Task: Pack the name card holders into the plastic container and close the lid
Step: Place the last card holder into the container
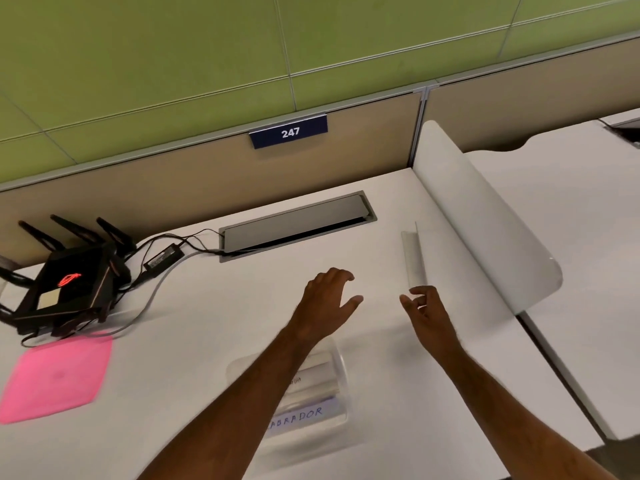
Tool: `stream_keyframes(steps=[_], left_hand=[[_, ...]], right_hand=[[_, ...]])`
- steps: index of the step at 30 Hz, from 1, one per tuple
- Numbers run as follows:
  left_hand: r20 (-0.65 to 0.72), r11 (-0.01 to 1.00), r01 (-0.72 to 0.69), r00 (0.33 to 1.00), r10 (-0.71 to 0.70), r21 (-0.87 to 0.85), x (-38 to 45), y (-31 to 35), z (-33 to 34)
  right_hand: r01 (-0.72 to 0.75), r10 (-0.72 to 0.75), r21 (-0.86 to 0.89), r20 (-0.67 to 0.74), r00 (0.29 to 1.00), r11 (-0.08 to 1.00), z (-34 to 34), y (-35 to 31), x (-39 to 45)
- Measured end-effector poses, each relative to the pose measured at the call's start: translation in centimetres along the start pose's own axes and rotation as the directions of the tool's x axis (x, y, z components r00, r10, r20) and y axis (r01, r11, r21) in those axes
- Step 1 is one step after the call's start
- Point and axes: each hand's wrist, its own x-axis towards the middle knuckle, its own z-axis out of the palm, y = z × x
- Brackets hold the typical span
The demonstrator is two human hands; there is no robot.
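A clear plastic container stands near the desk's front, partly under my left forearm. Several name card holders lie inside it, and the front one reads "LABRADOR". Its pink lid lies flat at the left. One more clear name card holder stands on the desk beside the white divider. My right hand hovers just in front of that holder, fingers loosely curled and holding nothing. My left hand hangs over the desk with fingers spread, apart from the holder.
A black router with antennas, its power brick and cables sit at the far left. A grey cable hatch lies in the desk's middle back. A curved white divider bounds the desk on the right.
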Motion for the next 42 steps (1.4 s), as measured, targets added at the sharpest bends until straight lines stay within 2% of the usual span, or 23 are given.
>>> stream_keyframes(steps=[6,12,18,25,30,34,42], left_hand=[[0.09,0.999,-0.019,0.996,0.022,-0.034,6.0,3.3,2.1],[0.214,1.0,-0.028,0.976,0.028,-0.003,12.1,5.5,3.9],[0.305,1.0,0.021,0.952,-0.02,0.001,17.9,5.9,6.1],[0.351,0.997,0.009,0.936,-0.035,0.075,23.6,6.6,8.9],[0.362,0.983,-0.052,0.932,-0.015,0.176,27.2,7.4,10.6],[0.375,0.97,-0.037,0.925,-0.058,0.241,29.3,7.3,11.8],[0.38,0.981,0.019,0.92,-0.093,0.192,30.7,6.0,13.5]], right_hand=[[-0.157,0.164,0.084,-0.081,0.983,0.984,-2.3,2.3,3.0],[-0.245,0.247,0.1,-0.009,0.969,0.964,-3.4,4.2,5.9],[-0.321,0.318,0.111,0.043,0.947,0.94,-3.8,5.1,8.0],[-0.383,0.368,0.169,0.114,0.923,0.908,-3.9,5.5,9.0],[-0.434,0.405,0.192,0.172,0.898,0.88,-3.4,5.8,9.6],[-0.453,0.414,0.199,0.209,0.886,0.869,-3.2,5.9,9.8],[-0.435,0.388,0.214,0.228,0.893,0.875,-2.9,5.9,9.9]])
